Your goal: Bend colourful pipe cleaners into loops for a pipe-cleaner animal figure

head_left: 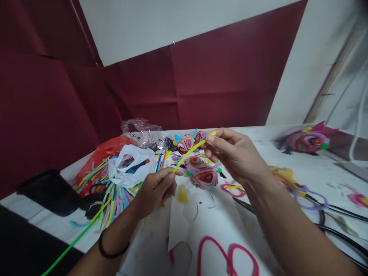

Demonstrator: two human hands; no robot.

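A yellow pipe cleaner (188, 154) stretches between my two hands, bowed slightly, above the table. My left hand (157, 188) pinches its lower end between thumb and finger. Higher up and to the right, my right hand (230, 149) pinches the other end, where a short tip sticks out past the thumb. Below the hands lies a white paper sheet (214, 220) with a small yellow piece (183, 194) and drawn lines on it. Pink pipe cleaner loops (228, 253) rest on the near part of the sheet.
Pipe cleaner bundles (115, 207), a white plastic bag (132, 163) and a red bag (100, 153) crowd the left. Colourful coiled fish-like pieces (204, 175) sit behind the sheet. A yellow glue gun (283, 178), cables (347, 234) and another fish-like piece (309, 140) are on the right.
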